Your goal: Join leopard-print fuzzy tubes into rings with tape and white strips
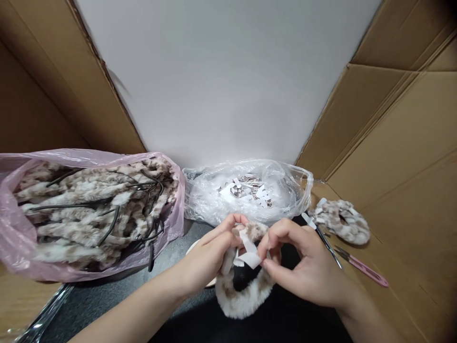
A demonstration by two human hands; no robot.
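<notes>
A furry white-and-brown scrunchie (pixel 243 302) hangs as a loop below my hands. My left hand (pixel 219 243) is closed on the upper left of the loop, thumb and fingers pinching the fur. With thumb and forefinger, my right hand (pixel 300 257) pinches the end of a white label strip (pixel 252 258), which bends across the top of the loop. The strip's other end lies by my left fingertips; whether it is fixed to the fur I cannot tell. My right fingers partly hide the loop's right side.
A pink bag (pixel 178 190) of furry strips with black elastic cords stands left. Behind my hands lies a clear plastic bag (pixel 203 200) of white labels. Another furry scrunchie (pixel 352 226), pink-handled thread snips (pixel 367 271) and a slim metal tool (pixel 330 247) lie right. Cardboard walls (pixel 400 157) flank the table.
</notes>
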